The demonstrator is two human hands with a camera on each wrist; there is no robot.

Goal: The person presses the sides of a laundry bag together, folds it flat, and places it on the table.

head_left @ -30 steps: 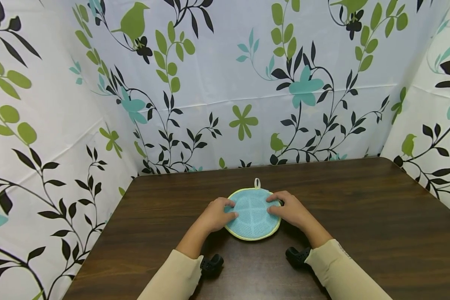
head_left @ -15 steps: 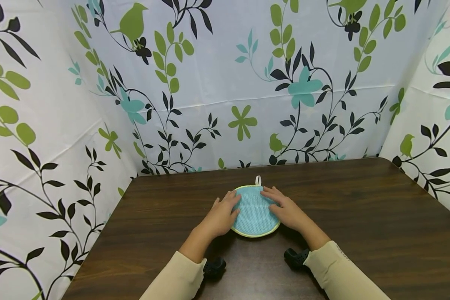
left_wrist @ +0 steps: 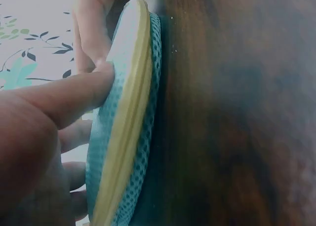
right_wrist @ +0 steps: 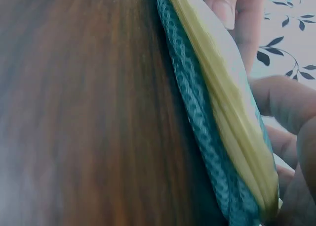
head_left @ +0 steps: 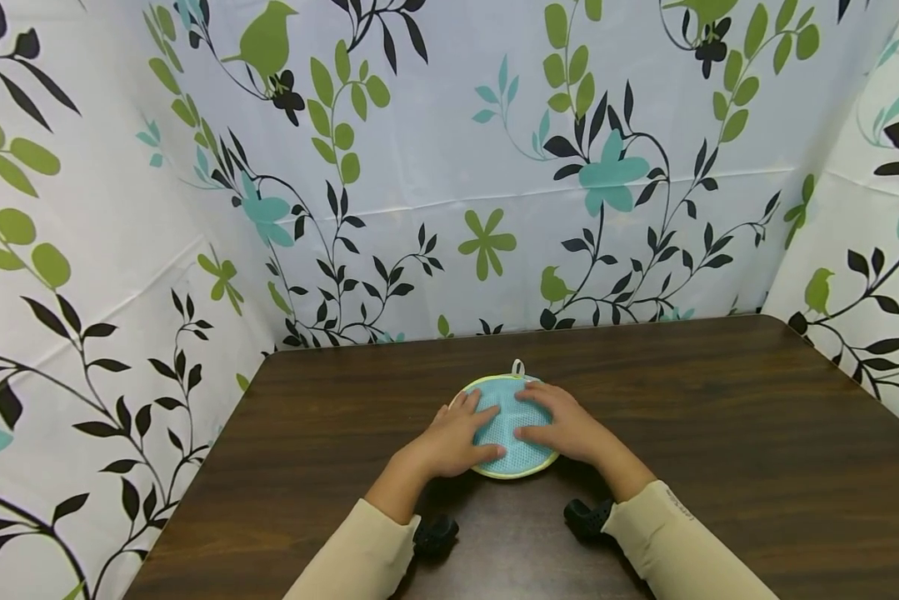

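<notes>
A round, light-blue mesh pad (head_left: pixel 511 421) with yellow edging and a small white loop (head_left: pixel 518 367) at its far side lies flat on the dark wooden table. My left hand (head_left: pixel 451 442) rests on its left part, fingers spread and thumb on the top face. On the right part lies my right hand (head_left: pixel 572 423), its fingers and thumb extended over the mesh. Both wrist views look along the pad's edge, where the yellow band (left_wrist: pixel 127 117) runs above blue mesh close to the tabletop. The pad's underside is hidden.
The brown wooden table (head_left: pixel 329 433) extends to both sides of the pad. A white cloth (head_left: pixel 419 133) printed with leaves and birds hangs behind it and at both sides. Black devices (head_left: pixel 436 535) sit under both wrists, beside the cream sleeves.
My left hand has shifted right, further onto the pad, with its fingers more spread. My right hand has shifted slightly left over the mesh. The pad stays in nearly the same place.
</notes>
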